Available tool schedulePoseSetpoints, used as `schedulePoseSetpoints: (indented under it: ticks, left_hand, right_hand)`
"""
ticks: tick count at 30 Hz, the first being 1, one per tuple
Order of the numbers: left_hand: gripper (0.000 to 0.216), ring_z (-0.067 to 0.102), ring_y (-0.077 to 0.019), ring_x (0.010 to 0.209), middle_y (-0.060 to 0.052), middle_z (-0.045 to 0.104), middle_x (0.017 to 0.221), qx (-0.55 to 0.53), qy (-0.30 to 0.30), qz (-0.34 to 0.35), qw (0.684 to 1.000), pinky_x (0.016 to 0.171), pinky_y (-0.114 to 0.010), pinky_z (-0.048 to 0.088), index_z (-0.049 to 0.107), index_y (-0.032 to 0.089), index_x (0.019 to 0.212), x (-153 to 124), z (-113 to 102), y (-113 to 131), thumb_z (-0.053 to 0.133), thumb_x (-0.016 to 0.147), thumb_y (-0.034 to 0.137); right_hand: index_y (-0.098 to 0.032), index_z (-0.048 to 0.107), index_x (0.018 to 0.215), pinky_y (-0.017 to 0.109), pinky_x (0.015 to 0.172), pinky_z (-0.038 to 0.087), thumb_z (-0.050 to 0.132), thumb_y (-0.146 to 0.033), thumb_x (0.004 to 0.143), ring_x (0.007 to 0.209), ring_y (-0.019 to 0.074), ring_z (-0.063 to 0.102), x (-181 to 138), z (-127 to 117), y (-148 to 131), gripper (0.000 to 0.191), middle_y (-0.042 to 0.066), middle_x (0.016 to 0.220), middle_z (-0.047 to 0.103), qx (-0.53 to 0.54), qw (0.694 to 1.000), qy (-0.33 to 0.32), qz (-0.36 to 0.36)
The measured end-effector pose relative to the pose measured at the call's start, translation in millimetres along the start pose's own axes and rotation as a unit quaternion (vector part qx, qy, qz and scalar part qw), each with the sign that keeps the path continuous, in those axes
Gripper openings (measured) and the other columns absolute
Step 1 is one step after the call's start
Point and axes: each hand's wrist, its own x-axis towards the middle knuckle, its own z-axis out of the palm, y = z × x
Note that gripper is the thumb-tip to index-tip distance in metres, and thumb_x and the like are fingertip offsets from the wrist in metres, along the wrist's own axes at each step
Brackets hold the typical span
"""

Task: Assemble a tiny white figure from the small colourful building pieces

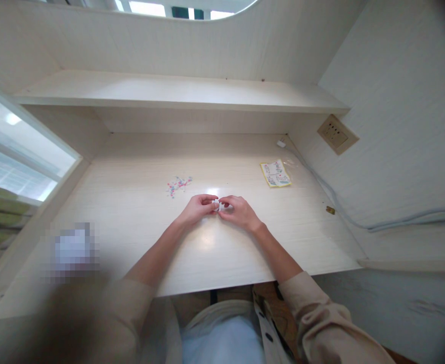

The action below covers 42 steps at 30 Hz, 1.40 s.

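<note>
The person sits at a pale desk (131, 212). Both hands meet near the middle of it, a little closer to the front edge than to the back. Between the fingertips is a tiny white bit (217, 204). It is too small to tell what it is.

The left hand (196, 208) is closed on the white bit from one side, with thumb and fingers pinched. The right hand (240, 212) is closed on it from the other side. The two hands touch at the tips.

I think this is fiddly work. It would go best with a soft, steady pinch, so the bit does not pop out and skip across the desk. Small moves from the fingertips should do, not big moves from the arms. Holding the bit low over the desk looks wise too, because then a drop would not go far.

Both hands lie low, with the knuckles up and the fingers curled in. The wrists look to be down on the desk or just over it. The forearms are bare and come in from the front edge like a V. The sleeves are pushed back near the elbows.

A small heap of pink and blue beads (179, 185) lies just behind the hands, a bit to the left. A little packet (276, 174) lies toward the back right corner. A cable (332, 194) runs along the right edge.
</note>
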Motion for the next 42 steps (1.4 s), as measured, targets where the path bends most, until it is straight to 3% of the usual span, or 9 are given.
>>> schedulePoseSetpoints:
  ticks: [7,23,32,37,42]
  left_hand:
    - [0.044,0.065,-0.0155,0.068,-0.008,0.071,0.083,0.011,0.004,-0.008,1.000,0.069,-0.031,0.052,0.068,0.010,0.096,2.3,-2.5,-3.0,0.083,0.062,0.032]
    - [0.043,0.060,-0.0124,0.062,-0.006,0.069,0.076,0.002,0.016,-0.020,1.000,0.063,-0.028,0.050,0.068,0.010,0.094,1.7,-3.0,4.0,0.084,0.060,0.032]
    - [0.054,0.065,-0.0166,0.078,-0.008,0.070,0.090,-0.058,0.037,0.001,0.998,0.072,-0.033,0.053,0.065,0.014,0.106,3.9,0.2,0.9,0.085,0.060,0.034]
    - [0.048,0.063,-0.0158,0.075,-0.010,0.072,0.096,0.010,0.063,0.043,0.997,0.062,-0.025,0.048,0.069,0.014,0.100,7.7,1.3,1.1,0.083,0.061,0.039]
    - [0.038,0.064,-0.0174,0.074,-0.009,0.072,0.089,0.103,0.054,0.098,0.988,0.066,-0.028,0.048,0.069,0.015,0.091,13.4,-0.1,5.0,0.079,0.065,0.040]
  right_hand:
    - [-0.017,0.067,0.097,0.031,0.080,0.047,0.067,-0.021,0.074,0.082,0.0189,0.067,0.1,1.9,-2.2,0.023,0.007,0.090,0.072,-0.040,0.999,0.008,-0.012]
    - [-0.018,0.068,0.097,0.033,0.082,0.051,0.067,-0.023,0.073,0.082,0.0201,0.066,-2.7,0.1,6.1,0.025,0.008,0.091,0.072,-0.021,1.000,0.022,-0.002]
    - [-0.017,0.066,0.104,0.030,0.077,0.053,0.066,-0.025,0.075,0.079,0.0169,0.066,-5.6,0.2,17.3,0.030,0.006,0.089,0.070,0.036,0.998,0.040,0.021]
    - [-0.018,0.065,0.109,0.030,0.077,0.055,0.067,-0.026,0.074,0.077,0.0158,0.067,-6.8,3.2,21.8,0.036,0.005,0.088,0.071,0.112,0.989,0.061,0.079]
    - [-0.017,0.064,0.111,0.030,0.075,0.056,0.067,-0.027,0.074,0.076,0.0151,0.068,-5.3,5.1,26.0,0.039,0.006,0.089,0.072,0.176,0.974,0.078,0.119]
